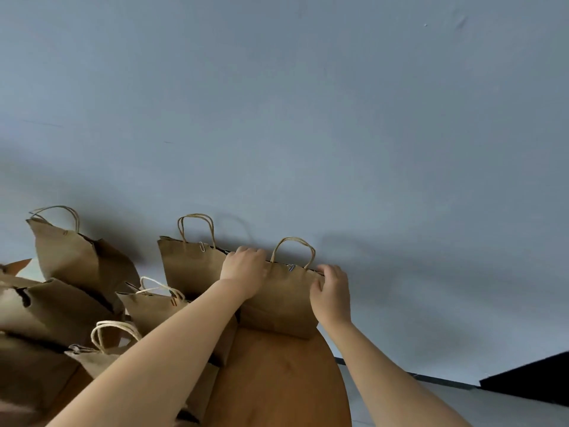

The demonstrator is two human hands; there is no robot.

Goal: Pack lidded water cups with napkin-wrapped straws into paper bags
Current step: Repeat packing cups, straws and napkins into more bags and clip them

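A brown paper bag (283, 300) with twine handles stands at the far right end of the wooden table (277, 380), close to the grey wall. My left hand (244, 271) grips its top edge at the left. My right hand (331, 291) pinches the top edge at the right corner. A paper clip shows on the bag's rim between my hands. The bag's mouth looks closed; its contents are hidden. No cups or straws show.
Several more brown paper bags stand to the left: one right behind (191, 266), one at the far left (70, 254), others nearer (154, 306). The table's rounded right edge drops to a pale floor (446, 405). A dark object (529, 380) lies at the lower right.
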